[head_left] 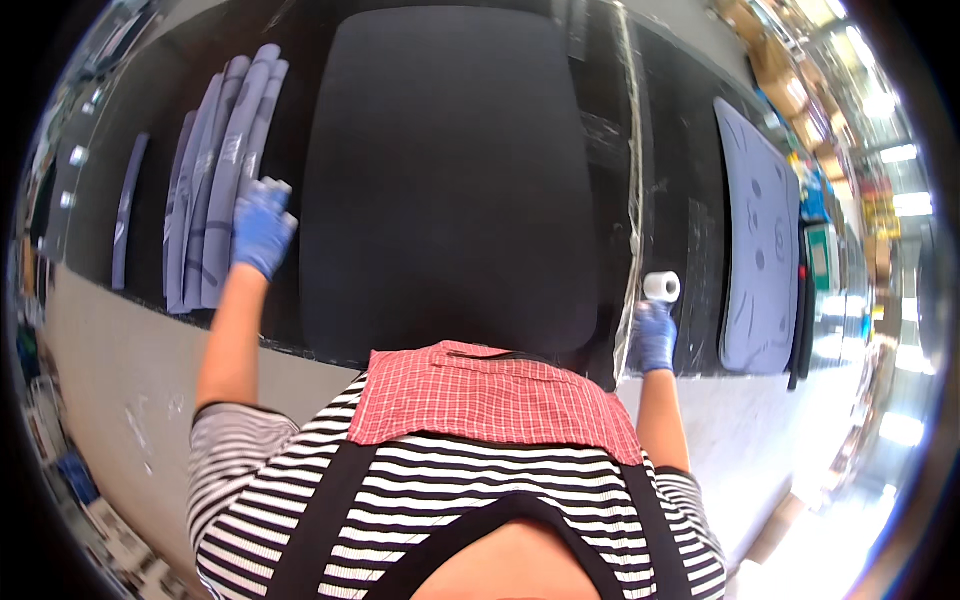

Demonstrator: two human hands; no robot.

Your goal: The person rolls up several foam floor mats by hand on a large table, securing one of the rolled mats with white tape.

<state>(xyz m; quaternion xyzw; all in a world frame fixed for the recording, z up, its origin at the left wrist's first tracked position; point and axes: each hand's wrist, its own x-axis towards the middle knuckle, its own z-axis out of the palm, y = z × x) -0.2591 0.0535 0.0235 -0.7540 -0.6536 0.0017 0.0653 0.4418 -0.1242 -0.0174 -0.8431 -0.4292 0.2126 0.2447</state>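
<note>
Well left of the black mat [450, 180] lies a thin purple roll [128, 212]; nearer the mat sits a cluster of purple rolls [207, 200]. The gloved left hand [263, 228], fingers partly bent, is at the cluster's edge beside the mat; I cannot tell if it grips. Right of the mat, the gloved right hand [655, 337] is at a white roll [658, 287], its grip and opening unclear. Farther right of the mat lies a flat purple sheet [765, 285].

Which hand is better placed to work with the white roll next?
Likely the right hand, which is at the white roll; the left hand is across the dark mat, by rolled sheets.
</note>
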